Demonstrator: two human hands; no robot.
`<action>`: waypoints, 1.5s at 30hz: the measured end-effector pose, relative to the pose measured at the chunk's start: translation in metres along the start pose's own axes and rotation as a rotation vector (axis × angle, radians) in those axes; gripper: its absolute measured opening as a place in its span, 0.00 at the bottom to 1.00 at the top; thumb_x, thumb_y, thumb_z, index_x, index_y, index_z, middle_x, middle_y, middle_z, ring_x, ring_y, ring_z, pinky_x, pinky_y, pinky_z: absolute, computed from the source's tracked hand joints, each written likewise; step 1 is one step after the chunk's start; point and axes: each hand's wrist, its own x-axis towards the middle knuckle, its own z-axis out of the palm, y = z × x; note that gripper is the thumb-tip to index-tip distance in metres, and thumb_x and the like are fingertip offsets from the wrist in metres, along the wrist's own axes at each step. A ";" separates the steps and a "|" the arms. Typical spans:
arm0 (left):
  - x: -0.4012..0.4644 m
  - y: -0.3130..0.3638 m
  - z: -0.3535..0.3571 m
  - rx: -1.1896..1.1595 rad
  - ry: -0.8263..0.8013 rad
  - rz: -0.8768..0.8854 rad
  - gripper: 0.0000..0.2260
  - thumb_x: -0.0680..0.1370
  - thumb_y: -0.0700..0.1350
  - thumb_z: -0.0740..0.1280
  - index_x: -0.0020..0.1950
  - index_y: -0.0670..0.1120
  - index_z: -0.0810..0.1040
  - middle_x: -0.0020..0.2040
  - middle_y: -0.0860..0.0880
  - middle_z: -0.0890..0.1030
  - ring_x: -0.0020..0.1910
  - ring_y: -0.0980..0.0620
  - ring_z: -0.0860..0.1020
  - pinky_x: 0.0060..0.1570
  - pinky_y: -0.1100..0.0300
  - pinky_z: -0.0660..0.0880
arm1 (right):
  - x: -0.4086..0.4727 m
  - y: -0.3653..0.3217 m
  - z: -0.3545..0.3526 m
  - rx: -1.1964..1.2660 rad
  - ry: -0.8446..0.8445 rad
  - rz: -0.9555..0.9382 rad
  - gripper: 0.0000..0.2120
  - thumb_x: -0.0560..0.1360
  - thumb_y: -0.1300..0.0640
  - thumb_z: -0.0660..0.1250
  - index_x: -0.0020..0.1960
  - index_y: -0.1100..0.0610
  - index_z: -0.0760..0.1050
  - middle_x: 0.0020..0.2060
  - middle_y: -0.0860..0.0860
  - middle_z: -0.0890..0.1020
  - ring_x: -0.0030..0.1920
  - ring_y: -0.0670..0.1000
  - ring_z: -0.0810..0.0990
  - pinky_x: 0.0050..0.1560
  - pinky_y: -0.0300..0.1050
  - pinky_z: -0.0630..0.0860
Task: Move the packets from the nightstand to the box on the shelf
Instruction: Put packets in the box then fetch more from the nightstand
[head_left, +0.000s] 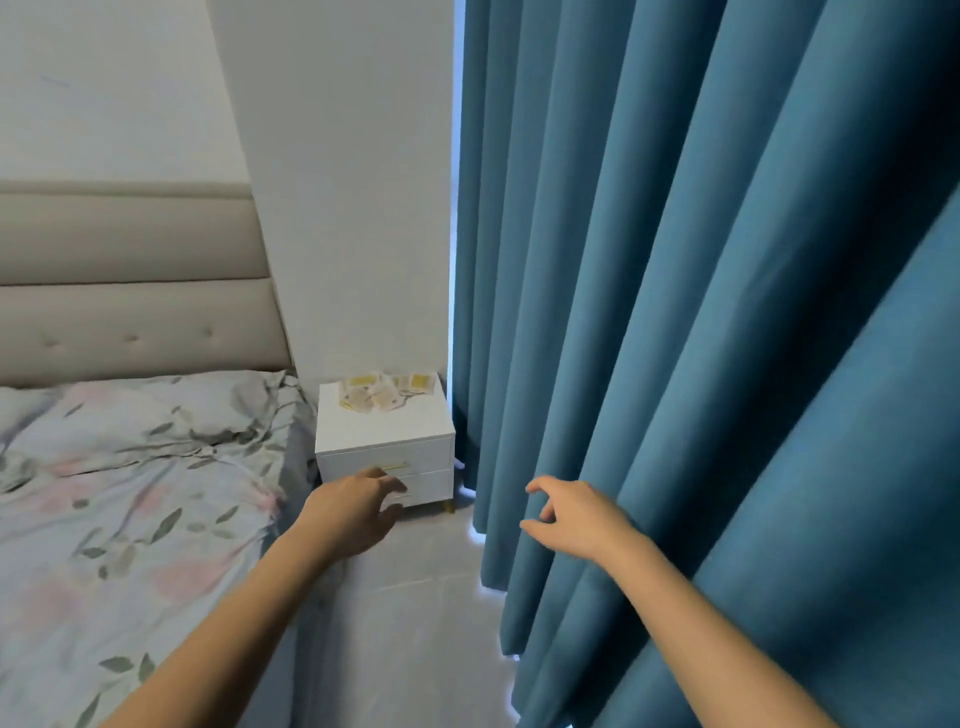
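Both my hands are out in front of me and hold nothing: my left hand has loosely curled fingers, and my right hand is relaxed, fingers spread, in front of the blue curtain. The packets lie in a loose heap beyond my left hand, at the back of the white nightstand. The bed runs along to the left of my left arm.

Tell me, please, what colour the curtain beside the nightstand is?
The curtain is a plain teal blue, seen best in the head view.
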 end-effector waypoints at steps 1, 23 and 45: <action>0.016 -0.007 -0.006 -0.006 0.002 -0.018 0.18 0.81 0.55 0.58 0.70 0.56 0.71 0.69 0.53 0.72 0.64 0.50 0.75 0.59 0.53 0.75 | 0.022 -0.002 -0.009 -0.014 -0.009 -0.011 0.23 0.75 0.42 0.64 0.69 0.45 0.67 0.50 0.45 0.83 0.54 0.49 0.79 0.55 0.48 0.78; 0.318 -0.276 -0.024 -0.122 -0.003 -0.266 0.18 0.81 0.56 0.57 0.69 0.55 0.71 0.61 0.53 0.79 0.60 0.51 0.77 0.54 0.56 0.75 | 0.465 -0.160 -0.037 -0.080 -0.139 -0.191 0.26 0.77 0.43 0.64 0.72 0.48 0.65 0.66 0.49 0.76 0.62 0.52 0.77 0.58 0.47 0.76; 0.611 -0.394 0.143 -0.404 -0.253 -0.435 0.17 0.82 0.52 0.57 0.70 0.53 0.71 0.64 0.51 0.75 0.62 0.48 0.75 0.56 0.53 0.74 | 0.818 -0.122 0.089 0.040 -0.363 -0.030 0.17 0.78 0.51 0.63 0.67 0.48 0.70 0.60 0.48 0.79 0.57 0.52 0.78 0.56 0.49 0.77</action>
